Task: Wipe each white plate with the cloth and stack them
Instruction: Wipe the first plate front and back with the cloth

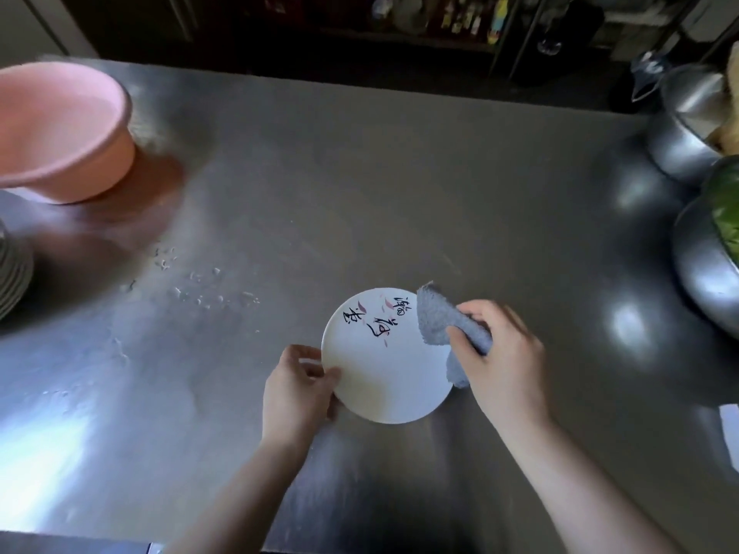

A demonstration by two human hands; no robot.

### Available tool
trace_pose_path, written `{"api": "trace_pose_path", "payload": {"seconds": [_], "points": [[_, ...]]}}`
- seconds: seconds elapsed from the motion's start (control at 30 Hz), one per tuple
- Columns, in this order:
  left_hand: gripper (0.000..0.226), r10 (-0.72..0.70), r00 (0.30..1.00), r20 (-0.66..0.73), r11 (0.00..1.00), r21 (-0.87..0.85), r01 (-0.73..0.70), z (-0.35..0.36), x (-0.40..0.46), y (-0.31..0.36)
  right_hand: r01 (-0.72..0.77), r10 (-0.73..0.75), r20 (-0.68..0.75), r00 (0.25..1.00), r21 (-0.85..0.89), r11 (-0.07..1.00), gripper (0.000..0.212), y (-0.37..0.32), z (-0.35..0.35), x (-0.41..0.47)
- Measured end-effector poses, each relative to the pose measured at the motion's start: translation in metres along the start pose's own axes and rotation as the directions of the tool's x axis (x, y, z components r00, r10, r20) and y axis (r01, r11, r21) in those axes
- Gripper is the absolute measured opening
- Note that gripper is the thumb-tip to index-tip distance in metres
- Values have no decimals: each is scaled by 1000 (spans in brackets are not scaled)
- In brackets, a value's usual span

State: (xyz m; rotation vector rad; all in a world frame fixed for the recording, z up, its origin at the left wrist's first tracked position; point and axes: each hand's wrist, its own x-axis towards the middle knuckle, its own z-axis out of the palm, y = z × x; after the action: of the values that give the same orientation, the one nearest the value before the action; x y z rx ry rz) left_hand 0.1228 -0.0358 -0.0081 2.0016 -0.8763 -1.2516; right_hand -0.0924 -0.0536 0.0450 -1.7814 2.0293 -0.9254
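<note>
left hand (pixel 298 387) pinches white plate (pixel 386 363) rim | right hand (pixel 502 353) grips grey cloth (pixel 448 327) on it | risk: thin pinch slips under wiping push, plate drops onto wet bench (pixel 360 185)

Two bare forearms, left hand (pixel 298 393) and right hand (pixel 506 359) without sleeves, gloves or rings

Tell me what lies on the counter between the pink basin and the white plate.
In the head view, only water droplets dot the steel counter between the pink basin and the white plate; nothing else lies there.
</note>
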Motion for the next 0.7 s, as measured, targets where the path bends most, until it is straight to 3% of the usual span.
{"api": "trace_pose_path", "payload": {"seconds": [0.13, 0.3, 0.4, 0.6, 0.7], "points": [[17, 12, 989, 147, 952, 302, -56, -20, 21, 19, 52, -47, 61, 997, -83, 995, 22, -1, 8, 10], [18, 233, 971, 54, 900, 367, -236, -16, 46, 43, 80, 36, 363, 931, -298, 951, 26, 9, 46, 3], [15, 258, 964, 64, 879, 398, -262, -6, 48, 43, 86, 61, 377, 924, -359, 929, 26, 5, 67, 4], [10, 239, 970, 32, 915, 327, -236, 3, 47, 28, 182, -77, 466, 882, -184, 966, 21, -27, 92, -16], [18, 256, 966, 32, 926, 277, -255, 3, 42, 27, 155, -57, 525, 849, -145, 977, 14, -10, 67, -43]]}}
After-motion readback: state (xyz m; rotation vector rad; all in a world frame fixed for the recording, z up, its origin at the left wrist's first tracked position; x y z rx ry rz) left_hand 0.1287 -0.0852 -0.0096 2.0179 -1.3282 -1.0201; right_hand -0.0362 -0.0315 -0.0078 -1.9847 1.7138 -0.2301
